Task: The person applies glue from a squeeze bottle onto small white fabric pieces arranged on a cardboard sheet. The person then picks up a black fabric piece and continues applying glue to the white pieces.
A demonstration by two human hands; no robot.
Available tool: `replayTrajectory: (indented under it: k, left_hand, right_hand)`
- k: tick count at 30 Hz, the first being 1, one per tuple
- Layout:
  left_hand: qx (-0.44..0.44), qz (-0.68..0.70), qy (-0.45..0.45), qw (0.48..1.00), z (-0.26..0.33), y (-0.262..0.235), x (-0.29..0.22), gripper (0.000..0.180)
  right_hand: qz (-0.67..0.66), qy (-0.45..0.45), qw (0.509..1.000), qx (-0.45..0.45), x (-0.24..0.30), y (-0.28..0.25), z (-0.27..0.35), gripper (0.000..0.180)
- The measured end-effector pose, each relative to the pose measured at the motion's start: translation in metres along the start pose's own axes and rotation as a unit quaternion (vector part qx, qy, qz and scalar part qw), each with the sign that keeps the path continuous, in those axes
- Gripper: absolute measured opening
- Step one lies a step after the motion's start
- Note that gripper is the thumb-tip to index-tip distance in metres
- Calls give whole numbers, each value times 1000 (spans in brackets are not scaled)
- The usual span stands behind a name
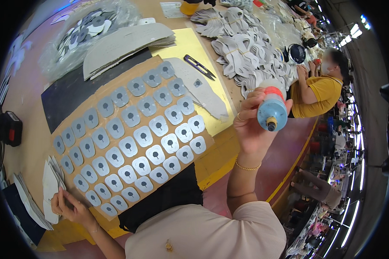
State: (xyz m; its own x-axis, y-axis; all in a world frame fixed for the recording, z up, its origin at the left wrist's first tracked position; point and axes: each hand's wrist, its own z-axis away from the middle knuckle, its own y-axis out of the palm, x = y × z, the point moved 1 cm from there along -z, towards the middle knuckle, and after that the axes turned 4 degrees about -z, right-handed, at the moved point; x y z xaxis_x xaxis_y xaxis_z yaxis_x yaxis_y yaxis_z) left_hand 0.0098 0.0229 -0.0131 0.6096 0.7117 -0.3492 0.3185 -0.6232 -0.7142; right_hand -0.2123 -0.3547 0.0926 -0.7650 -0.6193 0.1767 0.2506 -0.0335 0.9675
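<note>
Bottle (269, 113) — nozzle (271, 124) toward camera, axis foreshortened — right hand (254, 129) gripping; left hand (73, 210) touching pale pieces (51, 183), grip unclear.

A long workshop under bright tube lights (350, 223).
A tan worktable (23, 101) fills the left; beyond its near edge lies a reddish floor (268, 166) with yellow bands (220, 176). Crowded workstations, blurred and small, line the far right, beneath a dark ceiling (364, 58) bent by the lens.
</note>
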Motion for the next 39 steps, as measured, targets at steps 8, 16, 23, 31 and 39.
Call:
replayTrajectory:
  k: [8,16,23,31,39]
  left_hand:
    - [7,11,-8,1000,0,-2,1,27]
    - [4,5,-11,1000,-3,-2,-3,24]
    - [-2,9,-5,1000,-2,-1,-2,23]
    - [-3,2,6,1000,-4,-2,-5,23]
    - [6,-8,8,1000,-7,-3,-5,25]
  right_hand:
    - [29,-13,999,5,0,1,2,58]
    - [350,-229,907,53,21,-1,16,74]
    - [645,-310,697,51,5,-6,21,94]
    - [682,-326,650,84,-3,-28,22,81]
    - [731,-375,556,130,-12,-39,16,73]
